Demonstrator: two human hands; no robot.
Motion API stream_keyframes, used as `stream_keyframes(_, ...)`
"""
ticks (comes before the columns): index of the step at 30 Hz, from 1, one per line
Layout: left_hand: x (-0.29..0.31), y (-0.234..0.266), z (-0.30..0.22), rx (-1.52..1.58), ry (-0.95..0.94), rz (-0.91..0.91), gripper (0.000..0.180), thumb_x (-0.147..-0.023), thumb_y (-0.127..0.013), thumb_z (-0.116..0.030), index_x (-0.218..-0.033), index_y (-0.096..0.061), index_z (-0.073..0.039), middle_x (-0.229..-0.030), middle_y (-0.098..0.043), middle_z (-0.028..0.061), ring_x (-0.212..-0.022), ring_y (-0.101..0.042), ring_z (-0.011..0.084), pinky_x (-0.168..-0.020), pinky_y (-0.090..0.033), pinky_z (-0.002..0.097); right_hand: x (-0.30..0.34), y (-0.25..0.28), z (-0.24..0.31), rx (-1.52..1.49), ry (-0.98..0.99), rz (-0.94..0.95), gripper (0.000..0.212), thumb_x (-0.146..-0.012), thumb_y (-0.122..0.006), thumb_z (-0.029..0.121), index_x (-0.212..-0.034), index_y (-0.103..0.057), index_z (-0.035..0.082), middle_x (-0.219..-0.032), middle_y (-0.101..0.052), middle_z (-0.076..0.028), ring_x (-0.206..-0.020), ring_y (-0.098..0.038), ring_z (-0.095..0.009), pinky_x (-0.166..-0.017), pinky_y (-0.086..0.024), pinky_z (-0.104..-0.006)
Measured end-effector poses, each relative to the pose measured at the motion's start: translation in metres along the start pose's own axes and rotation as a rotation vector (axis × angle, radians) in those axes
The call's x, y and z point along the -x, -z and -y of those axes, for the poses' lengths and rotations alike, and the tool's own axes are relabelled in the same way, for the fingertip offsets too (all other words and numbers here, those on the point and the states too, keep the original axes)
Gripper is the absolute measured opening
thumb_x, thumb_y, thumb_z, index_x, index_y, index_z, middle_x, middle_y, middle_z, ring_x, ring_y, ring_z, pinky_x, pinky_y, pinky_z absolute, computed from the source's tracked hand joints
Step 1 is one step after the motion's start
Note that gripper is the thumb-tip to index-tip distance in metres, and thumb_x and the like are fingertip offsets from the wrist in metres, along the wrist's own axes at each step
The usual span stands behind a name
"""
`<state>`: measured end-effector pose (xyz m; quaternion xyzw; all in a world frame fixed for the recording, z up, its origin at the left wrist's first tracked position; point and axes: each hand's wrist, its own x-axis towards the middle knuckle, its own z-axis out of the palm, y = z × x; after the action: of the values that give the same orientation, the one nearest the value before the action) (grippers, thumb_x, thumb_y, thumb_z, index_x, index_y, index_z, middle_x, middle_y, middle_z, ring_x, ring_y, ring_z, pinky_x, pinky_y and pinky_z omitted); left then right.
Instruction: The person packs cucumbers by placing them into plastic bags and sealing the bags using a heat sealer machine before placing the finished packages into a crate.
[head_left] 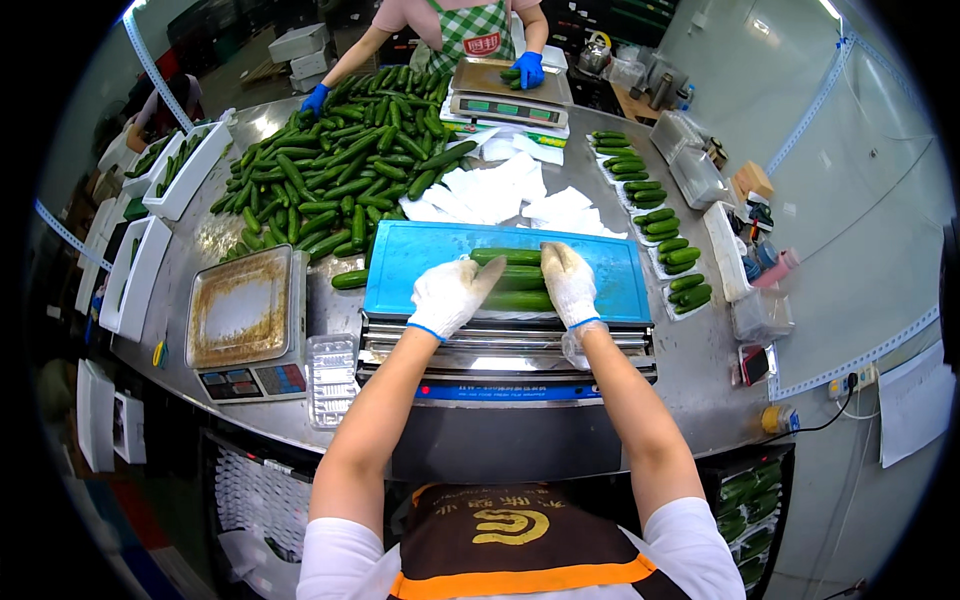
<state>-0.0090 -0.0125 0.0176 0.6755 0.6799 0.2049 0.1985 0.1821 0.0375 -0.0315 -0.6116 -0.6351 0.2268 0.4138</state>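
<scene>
Cucumbers (pixel 512 278): glossy cylinders (three abreast) over the smooth blue film-wrapper plate (pixel 615 275).
Left hand (pixel 445 296): knit-gloved, gripping their left ends.
Right hand (pixel 568 283): knit-gloved, gripping the right ends.
Open room: bare plate outside both hands; metal table (pixel 700 380) past its right edge.

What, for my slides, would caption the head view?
Gloved left hand and right hand hold cucumbers over a blue panel.

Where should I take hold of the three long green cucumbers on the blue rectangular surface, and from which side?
Probably at both ends, from left and right together: the cucumbers lie crosswise, side by side, so their ends face the white-gloved left hand and right hand.
</scene>
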Motion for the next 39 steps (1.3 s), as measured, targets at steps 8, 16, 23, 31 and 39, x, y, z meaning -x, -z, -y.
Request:
stream_keyframes(8, -0.011, 0.011, 0.024, 0.087, -0.058, -0.339, 0.036, -0.094, -0.049, -0.04, -0.094, -0.064, -0.006, -0.097, -0.064, 0.0178, -0.09, -0.062, 0.0347, -0.074, -0.05, 0.0409, -0.01, 0.032, -0.024, -0.343, -0.08, -0.063, 0.039, -0.095, -0.051, 0.033, -0.119, -0.058, 0.002, -0.114, -0.063, -0.019, -0.102, -0.062, -0.028, -0.09, -0.046, -0.0329)
stream_keyframes(16, -0.02, -0.022, 0.014, 0.175, -0.211, -0.117, 0.031, -0.093, -0.05, -0.031, -0.115, -0.059, -0.01, -0.114, -0.06, 0.0144, -0.102, -0.059, 0.0337, -0.087, -0.047, 0.0385, 0.013, 0.009, 0.015, -0.134, 0.04, 0.089, 0.035, -0.09, -0.058, 0.026, -0.115, -0.059, 0.001, -0.111, -0.062, -0.021, -0.105, -0.059, -0.033, -0.092, -0.045, -0.0341)
stream_keyframes(23, -0.012, 0.006, 0.024, 0.311, -0.142, -0.14, 0.034, -0.094, -0.05, -0.032, -0.119, -0.056, -0.01, -0.12, -0.058, 0.0139, -0.107, -0.058, 0.0314, -0.09, -0.046, 0.0375, -0.005, 0.038, -0.017, -0.36, 0.047, 0.027, 0.034, -0.093, -0.057, 0.02, -0.119, -0.057, -0.003, -0.102, -0.065, -0.012, -0.092, -0.058, -0.016, -0.085, -0.046, -0.0271)
stream_keyframes(31, 0.005, 0.025, 0.009, -0.074, -0.392, -0.046, 0.044, -0.073, -0.073, -0.035, -0.107, -0.063, -0.008, -0.092, -0.06, 0.0135, -0.09, -0.055, 0.0306, -0.079, -0.047, 0.0402, 0.011, 0.07, 0.031, 0.011, -0.057, 0.337, 0.043, -0.079, -0.072, 0.018, -0.115, -0.059, -0.003, -0.096, -0.066, -0.01, -0.084, -0.062, -0.014, -0.077, -0.051, -0.0264)
stream_keyframes(39, -0.015, 0.053, -0.005, 0.378, -0.378, -0.171, 0.038, -0.077, -0.072, -0.017, -0.111, -0.061, -0.004, -0.099, -0.063, 0.0113, -0.094, -0.06, 0.0221, -0.082, -0.046, 0.0315, -0.004, 0.081, 0.064, -0.507, 0.005, 0.25, 0.04, -0.081, -0.068, 0.007, -0.117, -0.057, -0.006, -0.09, -0.062, -0.006, -0.077, -0.057, -0.009, -0.07, -0.049, -0.0212)
